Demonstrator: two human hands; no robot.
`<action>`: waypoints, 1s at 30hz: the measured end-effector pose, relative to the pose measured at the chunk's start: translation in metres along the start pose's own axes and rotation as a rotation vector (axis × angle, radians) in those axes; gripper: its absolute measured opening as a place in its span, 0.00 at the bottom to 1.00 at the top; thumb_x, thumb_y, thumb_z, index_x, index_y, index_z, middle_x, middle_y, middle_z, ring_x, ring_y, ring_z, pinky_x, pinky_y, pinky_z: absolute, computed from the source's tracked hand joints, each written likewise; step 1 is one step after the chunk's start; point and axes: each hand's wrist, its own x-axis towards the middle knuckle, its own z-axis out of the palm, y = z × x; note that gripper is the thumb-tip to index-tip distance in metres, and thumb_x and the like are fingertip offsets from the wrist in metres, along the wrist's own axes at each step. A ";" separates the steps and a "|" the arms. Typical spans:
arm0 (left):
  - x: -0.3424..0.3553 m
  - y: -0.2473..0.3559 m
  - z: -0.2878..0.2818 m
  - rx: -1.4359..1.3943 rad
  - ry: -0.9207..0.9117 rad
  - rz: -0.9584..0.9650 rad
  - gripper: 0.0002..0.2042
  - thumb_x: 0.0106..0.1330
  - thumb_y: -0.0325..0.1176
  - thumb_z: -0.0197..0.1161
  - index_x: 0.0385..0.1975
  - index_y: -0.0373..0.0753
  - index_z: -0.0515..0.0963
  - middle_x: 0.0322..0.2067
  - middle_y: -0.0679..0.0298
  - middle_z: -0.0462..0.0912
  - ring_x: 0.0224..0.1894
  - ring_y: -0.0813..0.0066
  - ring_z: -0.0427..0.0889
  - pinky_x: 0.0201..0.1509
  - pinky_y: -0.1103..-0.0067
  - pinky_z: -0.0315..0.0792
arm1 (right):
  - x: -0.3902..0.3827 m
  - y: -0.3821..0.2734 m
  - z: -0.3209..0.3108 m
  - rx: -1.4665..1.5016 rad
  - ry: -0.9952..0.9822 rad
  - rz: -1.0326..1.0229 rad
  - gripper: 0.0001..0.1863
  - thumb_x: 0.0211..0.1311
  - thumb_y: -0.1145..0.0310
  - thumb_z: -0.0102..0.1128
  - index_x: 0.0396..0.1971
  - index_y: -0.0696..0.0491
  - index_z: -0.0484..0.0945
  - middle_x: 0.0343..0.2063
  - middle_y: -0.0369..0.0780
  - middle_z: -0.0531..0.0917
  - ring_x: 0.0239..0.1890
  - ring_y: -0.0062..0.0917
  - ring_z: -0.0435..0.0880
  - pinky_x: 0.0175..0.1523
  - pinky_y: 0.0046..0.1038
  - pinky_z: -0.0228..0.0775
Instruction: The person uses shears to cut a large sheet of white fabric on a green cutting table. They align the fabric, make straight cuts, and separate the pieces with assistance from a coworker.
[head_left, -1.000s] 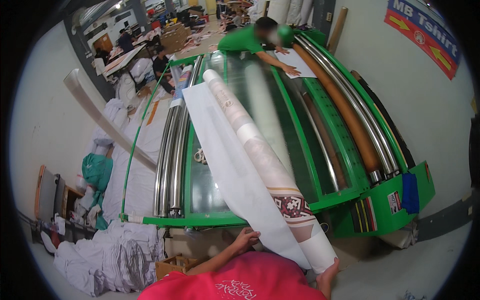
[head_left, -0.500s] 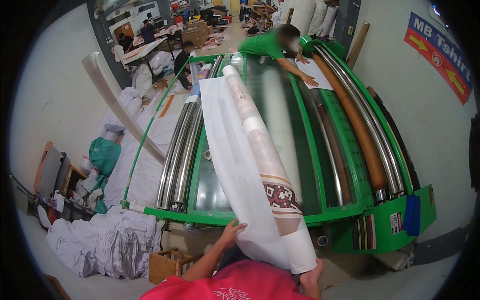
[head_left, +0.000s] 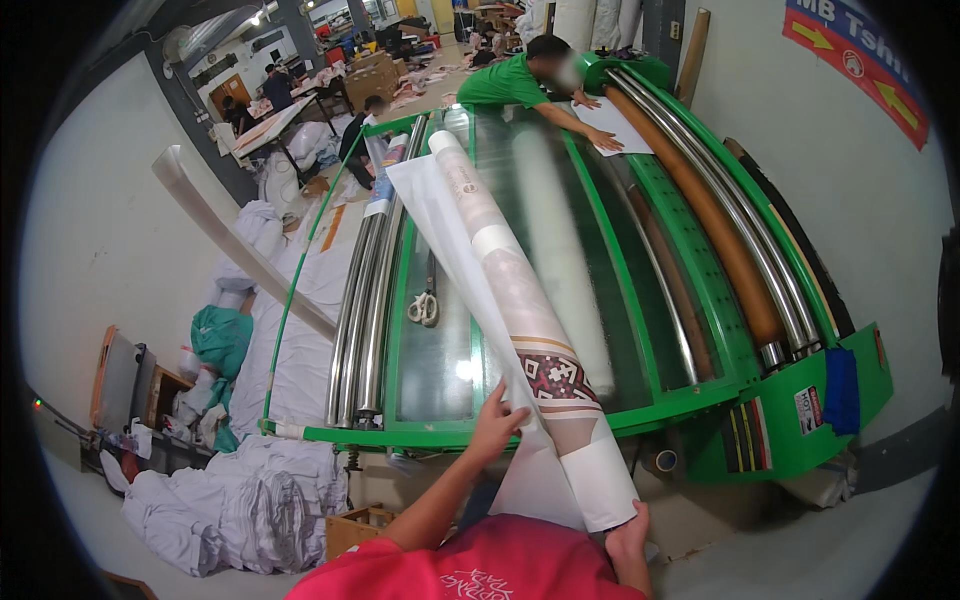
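Observation:
A long roll of printed paper, with a patterned dark red band near its close end, lies slantwise over the glass bed of a green-framed roller machine. Its loose white sheet hangs off the left side. My left hand grips the edge of that sheet, fingers partly hidden by the paper. At the roll's near end, my right hand is wrapped round the rim. A pair of scissors with pale handles rests on the bed, left of the roll.
Across the machine, a co-worker in green leans over a white sheet. Steel rollers run along the left, a brown roller along the right. Folded white cloth is piled at the lower left, beside a wooden stool.
My left hand has moved up and right, bringing the loose sheet closer to the roll. The scissors, mostly covered before, now show. My right hand stays at the roll's end.

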 end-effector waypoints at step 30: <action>-0.005 -0.044 0.043 0.798 -0.386 0.066 0.52 0.65 0.53 0.78 0.81 0.27 0.58 0.60 0.29 0.82 0.61 0.37 0.86 0.66 0.59 0.79 | 0.006 -0.011 0.000 0.035 -0.150 0.034 0.36 0.75 0.57 0.54 0.77 0.60 0.65 0.71 0.50 0.78 0.73 0.46 0.78 0.79 0.51 0.67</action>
